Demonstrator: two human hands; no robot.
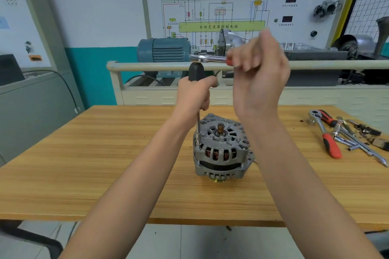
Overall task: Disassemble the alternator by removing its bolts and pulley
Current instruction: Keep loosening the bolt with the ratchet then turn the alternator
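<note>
Head view: alternator [221, 149] stands mid-table [84, 164], pulley [217, 179] down. Left hand [194, 94] fingers wrapped round black driver handle [196, 72], shaft on a housing bolt [198, 147]. Right hand [260, 73] grips ratchet [207, 58] up top (blurry). Spare tools [336, 134] at right.

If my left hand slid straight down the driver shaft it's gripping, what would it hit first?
Probably the silver socket at the shaft's lower end, seated on a bolt at the rim of the grey metal alternator. The left hand grips the black driver handle directly above it.
</note>
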